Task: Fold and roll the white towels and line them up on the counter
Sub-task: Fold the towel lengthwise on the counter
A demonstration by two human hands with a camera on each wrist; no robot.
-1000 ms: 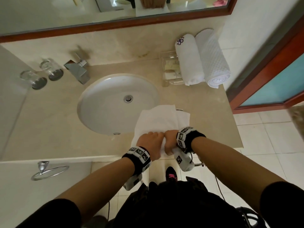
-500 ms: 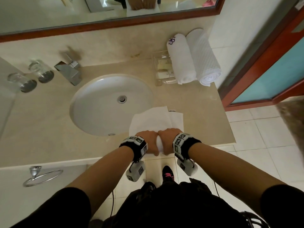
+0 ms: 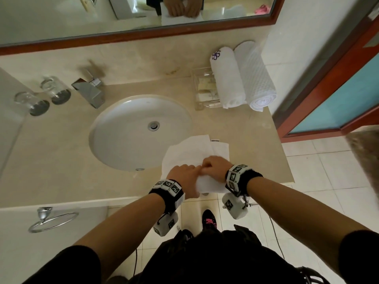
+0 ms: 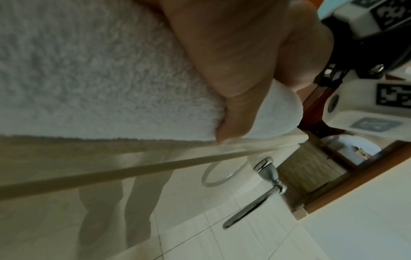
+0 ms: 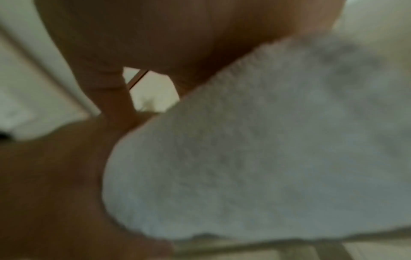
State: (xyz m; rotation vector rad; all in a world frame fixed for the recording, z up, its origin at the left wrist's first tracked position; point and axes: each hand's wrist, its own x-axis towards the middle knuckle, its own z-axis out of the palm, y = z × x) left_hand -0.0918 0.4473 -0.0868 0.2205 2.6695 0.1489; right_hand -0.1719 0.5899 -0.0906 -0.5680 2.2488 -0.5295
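Observation:
A white towel (image 3: 190, 152) lies flat on the beige counter (image 3: 61, 160), just right of the sink. Its near end is wound into a thick roll (image 3: 209, 184) at the counter's front edge. My left hand (image 3: 183, 176) and right hand (image 3: 214, 168) sit side by side on top of the roll, fingers curled over it. In the left wrist view the thumb (image 4: 233, 114) presses into the fluffy roll (image 4: 89, 79). The right wrist view is blurred and filled by the towel (image 5: 266, 140). Two finished rolled towels, one with a purple logo (image 3: 227, 78) and one waffle-textured (image 3: 256, 76), lie at the back right.
The round sink (image 3: 106, 124) and chrome faucet (image 3: 90, 93) take the counter's middle. Two glasses (image 3: 55, 91) stand at the back left. A clear tray of toiletries (image 3: 205, 89) sits beside the rolled towels. A towel ring (image 3: 51, 220) hangs below the counter, and a door frame (image 3: 307, 89) stands at the right.
Both hands have worked the roll forward from the counter's edge. The roll is thicker and the flat part shorter. My right hand now sits slightly ahead of the left.

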